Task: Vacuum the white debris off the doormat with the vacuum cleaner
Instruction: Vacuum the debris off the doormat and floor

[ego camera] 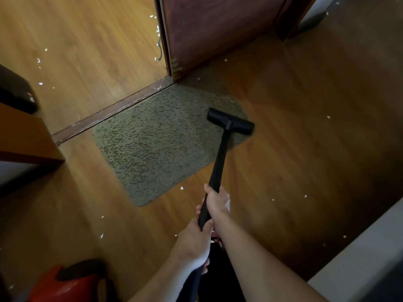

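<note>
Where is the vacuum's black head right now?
In the head view, the vacuum head sits right of centre, on the right edge of the doormat, beside the wooden floor.

You're working on a rough, shaggy cloth doormat (157, 144) over smooth, semi-glossy wood-look floor (294, 131); your vacuum wand (219, 164) and nozzle (230, 121) look like matt black plastic, the canister (72, 284) glossy red

One grey-green shaggy doormat (157, 144); reaching onto it, one black T-headed vacuum wand (220, 158); short of it, one left hand (193, 243), one right hand (217, 202).
</note>
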`<act>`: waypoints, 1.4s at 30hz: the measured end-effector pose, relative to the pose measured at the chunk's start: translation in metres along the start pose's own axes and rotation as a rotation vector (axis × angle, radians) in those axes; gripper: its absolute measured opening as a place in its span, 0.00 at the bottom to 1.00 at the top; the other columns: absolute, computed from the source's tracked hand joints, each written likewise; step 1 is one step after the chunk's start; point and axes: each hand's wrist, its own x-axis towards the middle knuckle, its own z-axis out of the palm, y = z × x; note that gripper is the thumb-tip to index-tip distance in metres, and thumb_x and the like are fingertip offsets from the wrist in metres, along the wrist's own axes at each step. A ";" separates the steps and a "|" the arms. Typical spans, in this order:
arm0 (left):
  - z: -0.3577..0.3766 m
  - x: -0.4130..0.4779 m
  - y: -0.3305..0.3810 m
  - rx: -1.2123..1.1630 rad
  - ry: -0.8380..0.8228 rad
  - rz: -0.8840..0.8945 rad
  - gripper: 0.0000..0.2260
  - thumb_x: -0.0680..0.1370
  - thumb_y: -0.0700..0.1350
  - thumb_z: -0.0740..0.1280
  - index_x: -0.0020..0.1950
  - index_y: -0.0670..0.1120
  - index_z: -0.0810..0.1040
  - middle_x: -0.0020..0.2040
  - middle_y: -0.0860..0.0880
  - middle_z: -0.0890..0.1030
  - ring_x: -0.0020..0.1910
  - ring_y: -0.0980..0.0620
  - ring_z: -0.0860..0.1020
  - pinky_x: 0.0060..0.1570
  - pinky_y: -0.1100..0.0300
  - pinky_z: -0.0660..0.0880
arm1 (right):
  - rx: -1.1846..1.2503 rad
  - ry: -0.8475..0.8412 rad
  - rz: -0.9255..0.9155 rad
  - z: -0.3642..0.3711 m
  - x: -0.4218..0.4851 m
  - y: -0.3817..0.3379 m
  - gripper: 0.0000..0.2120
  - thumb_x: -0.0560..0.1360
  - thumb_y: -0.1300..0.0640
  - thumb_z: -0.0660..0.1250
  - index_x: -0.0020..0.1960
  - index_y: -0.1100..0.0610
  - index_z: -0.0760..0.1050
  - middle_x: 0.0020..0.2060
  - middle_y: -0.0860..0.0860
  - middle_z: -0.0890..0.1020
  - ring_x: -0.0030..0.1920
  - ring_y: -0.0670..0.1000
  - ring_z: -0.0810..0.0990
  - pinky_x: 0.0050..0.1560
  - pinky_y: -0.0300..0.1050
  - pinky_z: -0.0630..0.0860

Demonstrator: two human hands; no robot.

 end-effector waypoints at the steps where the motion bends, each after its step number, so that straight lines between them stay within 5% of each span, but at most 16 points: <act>1: 0.002 0.004 0.006 0.001 0.006 0.003 0.17 0.82 0.58 0.56 0.66 0.50 0.68 0.34 0.44 0.77 0.20 0.50 0.73 0.21 0.60 0.71 | 0.009 0.001 -0.003 -0.001 0.005 -0.007 0.11 0.81 0.52 0.66 0.59 0.57 0.74 0.30 0.56 0.77 0.24 0.54 0.79 0.27 0.44 0.76; 17: -0.013 -0.011 -0.017 -0.043 -0.023 -0.058 0.15 0.82 0.58 0.57 0.61 0.49 0.69 0.37 0.44 0.75 0.19 0.51 0.71 0.22 0.61 0.69 | -0.039 -0.023 0.021 0.013 -0.019 0.011 0.12 0.81 0.52 0.66 0.62 0.56 0.73 0.32 0.56 0.79 0.24 0.54 0.80 0.28 0.44 0.77; 23: -0.015 -0.018 -0.036 -0.015 -0.024 -0.062 0.19 0.82 0.57 0.57 0.68 0.49 0.68 0.35 0.46 0.76 0.18 0.53 0.71 0.22 0.62 0.69 | -0.045 -0.036 0.030 0.013 -0.031 0.029 0.11 0.82 0.51 0.66 0.60 0.55 0.72 0.35 0.58 0.79 0.23 0.53 0.79 0.27 0.44 0.77; 42: -0.005 0.016 0.032 0.031 -0.004 0.004 0.18 0.82 0.57 0.57 0.67 0.48 0.69 0.38 0.44 0.77 0.20 0.52 0.73 0.22 0.59 0.72 | -0.048 0.000 -0.004 0.001 0.020 -0.032 0.11 0.82 0.53 0.65 0.62 0.56 0.72 0.31 0.56 0.79 0.23 0.52 0.79 0.28 0.44 0.78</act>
